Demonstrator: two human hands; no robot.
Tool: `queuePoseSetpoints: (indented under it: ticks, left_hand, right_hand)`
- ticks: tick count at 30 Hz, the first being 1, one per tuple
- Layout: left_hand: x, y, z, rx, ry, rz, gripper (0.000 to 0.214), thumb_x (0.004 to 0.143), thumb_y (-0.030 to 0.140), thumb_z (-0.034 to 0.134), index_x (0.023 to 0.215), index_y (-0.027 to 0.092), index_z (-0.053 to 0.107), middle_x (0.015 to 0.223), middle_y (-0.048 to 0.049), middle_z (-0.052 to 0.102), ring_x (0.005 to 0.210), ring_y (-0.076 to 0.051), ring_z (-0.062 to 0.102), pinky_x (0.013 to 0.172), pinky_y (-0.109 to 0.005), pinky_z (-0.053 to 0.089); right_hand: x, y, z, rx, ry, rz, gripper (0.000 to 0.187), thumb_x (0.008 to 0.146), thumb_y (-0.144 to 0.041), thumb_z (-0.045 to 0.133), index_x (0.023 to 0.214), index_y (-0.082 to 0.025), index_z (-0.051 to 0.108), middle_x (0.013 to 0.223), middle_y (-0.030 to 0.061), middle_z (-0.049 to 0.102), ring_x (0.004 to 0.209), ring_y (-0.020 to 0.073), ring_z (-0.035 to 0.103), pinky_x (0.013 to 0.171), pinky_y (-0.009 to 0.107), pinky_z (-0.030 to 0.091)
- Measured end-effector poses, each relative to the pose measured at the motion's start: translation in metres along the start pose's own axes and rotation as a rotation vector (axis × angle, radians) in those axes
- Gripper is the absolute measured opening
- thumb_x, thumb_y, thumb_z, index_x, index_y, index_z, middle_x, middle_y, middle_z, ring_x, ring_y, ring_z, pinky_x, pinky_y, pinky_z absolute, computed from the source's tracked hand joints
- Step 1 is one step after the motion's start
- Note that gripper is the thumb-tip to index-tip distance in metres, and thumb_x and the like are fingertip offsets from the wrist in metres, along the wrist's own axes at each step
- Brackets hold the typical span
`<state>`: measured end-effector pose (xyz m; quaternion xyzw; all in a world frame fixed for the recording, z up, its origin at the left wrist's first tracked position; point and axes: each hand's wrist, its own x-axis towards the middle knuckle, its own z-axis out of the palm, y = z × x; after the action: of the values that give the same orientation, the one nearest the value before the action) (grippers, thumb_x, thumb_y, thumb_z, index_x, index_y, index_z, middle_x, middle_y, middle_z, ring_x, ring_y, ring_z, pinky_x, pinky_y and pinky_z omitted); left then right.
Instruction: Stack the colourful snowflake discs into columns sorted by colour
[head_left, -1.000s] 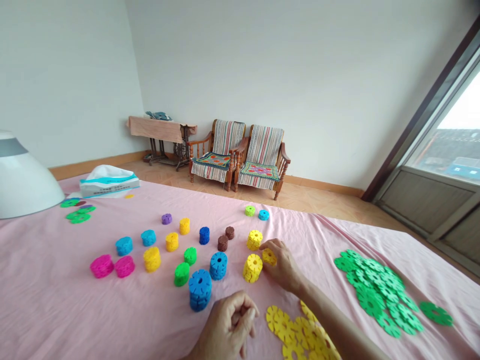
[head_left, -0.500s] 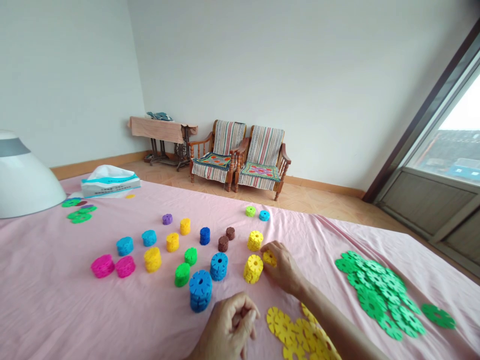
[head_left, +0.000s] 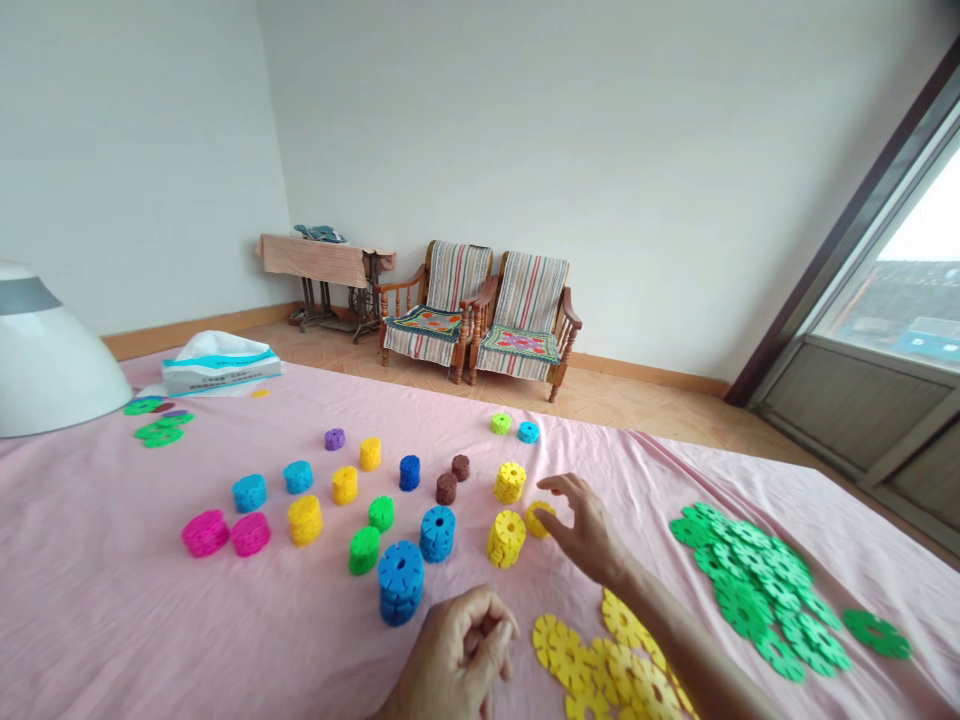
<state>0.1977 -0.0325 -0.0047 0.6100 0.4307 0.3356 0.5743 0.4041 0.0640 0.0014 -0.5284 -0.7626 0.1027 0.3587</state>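
My right hand (head_left: 589, 530) is open, thumb and fingers apart, just to the right of a low yellow notched disc stack (head_left: 539, 519). Its thumb tip overlaps that stack's edge; whether they touch I cannot tell. Two taller stacks of yellow discs, a front one (head_left: 507, 538) and a back one (head_left: 510, 482), stand left of it. Below the right forearm lies a loose heap of yellow discs (head_left: 574, 660). Curled into a loose fist, my left hand (head_left: 461, 650) rests on the cloth near a tall blue stack (head_left: 401, 583), with nothing visible in it.
Several small coloured stacks, including a pink one (head_left: 205, 533) and a brown one (head_left: 446, 488), stand to the left and behind. A green disc heap (head_left: 757, 585) spreads at right. A tissue pack (head_left: 221, 370) and a white rounded object (head_left: 56, 365) occupy the pink cloth's far left.
My right hand has let go of the low yellow stack and drawn back to the right, its fingers spreading. The left hand has stayed in place.
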Motion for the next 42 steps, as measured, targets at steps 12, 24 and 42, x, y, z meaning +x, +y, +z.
queuePoseSetpoints:
  ticks: [12, 24, 42]
  left_hand:
    - [-0.002, 0.002, 0.003, 0.013, 0.009, 0.034, 0.036, 0.083, 0.052, 0.046, 0.073, 0.017, 0.047, 0.059, 0.0021, 0.053, 0.037, -0.005, 0.04, 0.034, -0.014, 0.029]
    - [0.0, -0.001, 0.001, 0.051, 0.01, 0.046, 0.029, 0.085, 0.044, 0.048, 0.076, 0.016, 0.049, 0.063, 0.0014, 0.056, 0.04, -0.005, 0.045, 0.033, -0.013, 0.03]
    - [0.002, 0.006, 0.004, -0.007, 0.029, 0.08, 0.032, 0.082, 0.048, 0.053, 0.086, 0.016, 0.049, 0.065, 0.003, 0.055, 0.037, -0.004, 0.044, 0.03, -0.011, 0.029]
  right_hand:
    - [-0.041, -0.001, -0.08, -0.288, -0.611, 0.251, 0.025, 0.059, -0.024, 0.065, 0.082, -0.018, 0.058, 0.083, 0.0044, 0.062, 0.077, 0.0192, 0.055, 0.067, 0.029, 0.039]
    - [-0.03, -0.002, -0.079, 0.124, -0.612, 0.271, 0.007, 0.068, -0.018, 0.06, 0.065, -0.016, 0.053, 0.061, -0.0043, 0.047, 0.058, 0.0082, 0.042, 0.054, 0.021, 0.032]
    - [-0.05, -0.07, -0.016, 0.61, -0.4, 0.257, 0.012, 0.072, -0.021, 0.061, 0.082, -0.015, 0.064, 0.058, -0.0058, 0.046, 0.053, 0.0058, 0.036, 0.048, 0.018, 0.029]
